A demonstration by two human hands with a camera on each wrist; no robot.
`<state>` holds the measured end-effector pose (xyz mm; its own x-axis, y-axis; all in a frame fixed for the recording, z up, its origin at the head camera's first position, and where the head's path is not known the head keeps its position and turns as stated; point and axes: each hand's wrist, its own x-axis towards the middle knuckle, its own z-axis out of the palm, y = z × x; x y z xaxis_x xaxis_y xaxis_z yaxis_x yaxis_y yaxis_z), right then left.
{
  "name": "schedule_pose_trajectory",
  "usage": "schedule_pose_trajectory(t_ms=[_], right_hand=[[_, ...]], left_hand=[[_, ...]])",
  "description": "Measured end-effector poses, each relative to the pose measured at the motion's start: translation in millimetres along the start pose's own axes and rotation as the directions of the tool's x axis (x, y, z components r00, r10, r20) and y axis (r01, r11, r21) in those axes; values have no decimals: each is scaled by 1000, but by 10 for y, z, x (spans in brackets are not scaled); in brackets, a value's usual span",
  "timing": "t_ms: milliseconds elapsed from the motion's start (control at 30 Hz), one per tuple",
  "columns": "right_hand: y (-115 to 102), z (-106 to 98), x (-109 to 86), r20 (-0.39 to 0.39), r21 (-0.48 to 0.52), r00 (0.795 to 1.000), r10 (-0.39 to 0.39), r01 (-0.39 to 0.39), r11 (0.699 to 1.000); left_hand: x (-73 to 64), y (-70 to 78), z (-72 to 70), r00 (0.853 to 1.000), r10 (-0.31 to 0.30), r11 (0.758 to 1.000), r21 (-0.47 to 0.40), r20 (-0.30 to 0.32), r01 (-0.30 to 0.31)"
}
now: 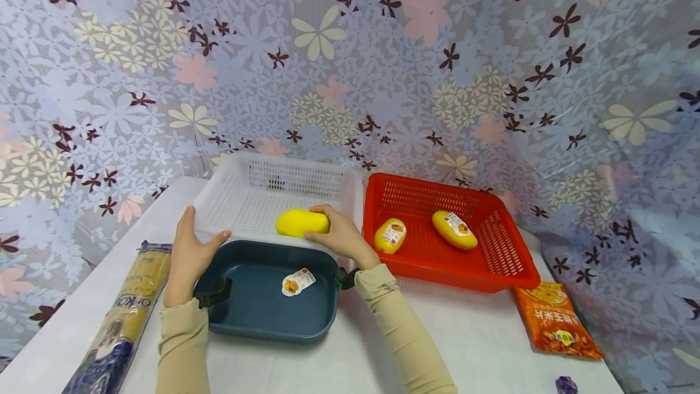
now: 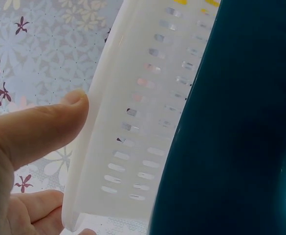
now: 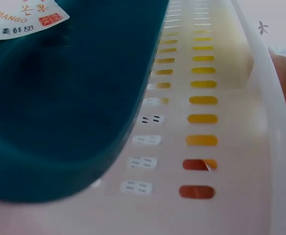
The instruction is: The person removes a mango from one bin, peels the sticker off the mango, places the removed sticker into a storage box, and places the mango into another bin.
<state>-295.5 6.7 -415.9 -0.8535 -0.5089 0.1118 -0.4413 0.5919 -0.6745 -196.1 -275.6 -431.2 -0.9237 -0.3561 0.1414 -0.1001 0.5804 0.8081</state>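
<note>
A smooth yellow mango (image 1: 301, 223) lies in the white basket (image 1: 219, 199), near its front wall. My right hand (image 1: 344, 237) grips the mango's right end between fingers and thumb. In the right wrist view, yellow shows through the slots of the basket wall (image 3: 240, 147), and most of that hand is hidden. My left hand (image 1: 191, 254) is at the basket's front left corner, fingers and thumb spread apart. Its thumb (image 2: 59, 122) meets the white rim in the left wrist view. In front stands a dark teal tray (image 1: 251, 297) with a mango sticker (image 1: 298, 282) inside.
To the right, a red basket (image 1: 437, 269) holds two yellow mangoes with stickers, one a mango (image 1: 455, 230). Beyond it lie an orange snack bag (image 1: 560, 321) and a small purple item (image 1: 566, 385). A long pasta pack (image 1: 123, 321) lies left. Patterned cloth (image 1: 350, 78) hangs behind.
</note>
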Motion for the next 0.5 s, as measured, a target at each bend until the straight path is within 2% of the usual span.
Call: schedule_pose_trajectory(t_ms=[200, 333, 500], right_hand=[[-15, 0, -12, 27, -14, 999, -21, 22, 1000], [-23, 3, -13, 29, -10, 1000, -4, 5, 1000], [-19, 10, -7, 26, 43, 1000, 14, -15, 999]], left_hand=[[2, -1, 4, 1000, 9, 1000, -3, -3, -9], [2, 8, 1, 1000, 9, 1000, -10, -6, -9], [-4, 10, 0, 1000, 2, 1000, -12, -3, -2]])
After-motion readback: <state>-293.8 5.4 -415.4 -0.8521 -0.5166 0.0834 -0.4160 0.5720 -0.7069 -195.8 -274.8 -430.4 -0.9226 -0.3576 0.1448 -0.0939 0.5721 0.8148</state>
